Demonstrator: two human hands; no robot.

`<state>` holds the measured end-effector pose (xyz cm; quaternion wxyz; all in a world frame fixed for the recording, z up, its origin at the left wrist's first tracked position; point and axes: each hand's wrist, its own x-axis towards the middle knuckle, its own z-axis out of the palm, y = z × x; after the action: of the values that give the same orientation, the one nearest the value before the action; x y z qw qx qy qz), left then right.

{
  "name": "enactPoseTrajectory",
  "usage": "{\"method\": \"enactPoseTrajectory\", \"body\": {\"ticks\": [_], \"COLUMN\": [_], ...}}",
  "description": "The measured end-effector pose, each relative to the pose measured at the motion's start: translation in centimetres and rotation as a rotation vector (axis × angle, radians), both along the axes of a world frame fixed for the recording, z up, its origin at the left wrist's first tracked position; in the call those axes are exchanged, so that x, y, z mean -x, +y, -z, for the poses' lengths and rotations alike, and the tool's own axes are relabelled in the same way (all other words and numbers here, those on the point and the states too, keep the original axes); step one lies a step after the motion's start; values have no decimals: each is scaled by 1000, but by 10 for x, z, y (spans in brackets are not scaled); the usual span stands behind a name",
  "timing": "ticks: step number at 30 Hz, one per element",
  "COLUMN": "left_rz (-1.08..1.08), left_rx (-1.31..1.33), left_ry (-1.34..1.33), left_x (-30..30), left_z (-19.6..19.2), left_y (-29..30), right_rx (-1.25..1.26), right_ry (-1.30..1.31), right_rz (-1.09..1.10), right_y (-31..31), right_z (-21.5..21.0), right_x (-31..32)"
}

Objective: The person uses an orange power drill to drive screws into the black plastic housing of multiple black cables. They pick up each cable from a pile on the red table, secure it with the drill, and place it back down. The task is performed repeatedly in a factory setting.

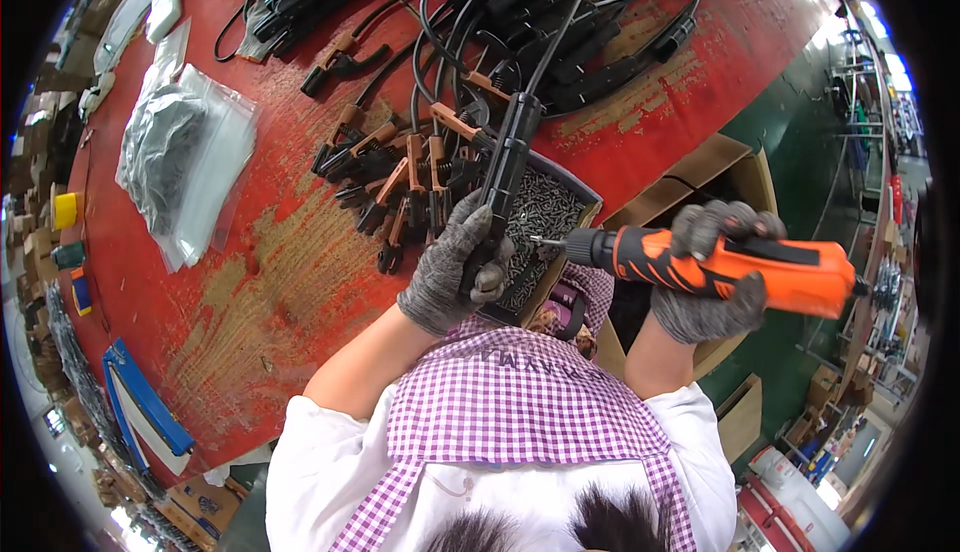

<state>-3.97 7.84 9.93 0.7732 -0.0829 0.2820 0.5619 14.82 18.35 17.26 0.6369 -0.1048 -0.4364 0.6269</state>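
Note:
My left hand (455, 267), in a grey knit glove, grips a long black handle-shaped part (507, 167) with a cable running up from its top. My right hand (715, 277), also gloved, holds an orange and black electric screwdriver (740, 262). The screwdriver's bit points left at the lower end of the black part, close to my left fingers. Under both sits a shallow box of small dark screws (545, 217) at the table edge.
A worn red table (250, 252) carries a pile of copper-coloured clamps (395, 177), black cabled handles (560, 22) at the back, and clear bags of dark parts (175, 152) on the left. An open cardboard box (720, 167) stands to the right on a green floor.

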Motion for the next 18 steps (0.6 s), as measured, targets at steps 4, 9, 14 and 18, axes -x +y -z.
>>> {"method": "enactPoseTrajectory", "body": {"ticks": [4, 9, 14, 18], "left_rz": [-1, 18, 35, 37], "left_rx": [-18, -1, 42, 12], "left_ry": [25, 37, 49, 40], "left_x": [-3, -2, -4, -3], "left_z": [10, 11, 9, 5], "left_y": [-1, -2, -3, -2], "right_rx": [-118, -173, -125, -94], "right_ry": [89, 118, 21, 73], "right_rz": [-45, -92, -103, -29], "right_y": [1, -1, -4, -2], "right_z": [-27, -30, -21, -13], "right_x": [8, 24, 34, 36]}}
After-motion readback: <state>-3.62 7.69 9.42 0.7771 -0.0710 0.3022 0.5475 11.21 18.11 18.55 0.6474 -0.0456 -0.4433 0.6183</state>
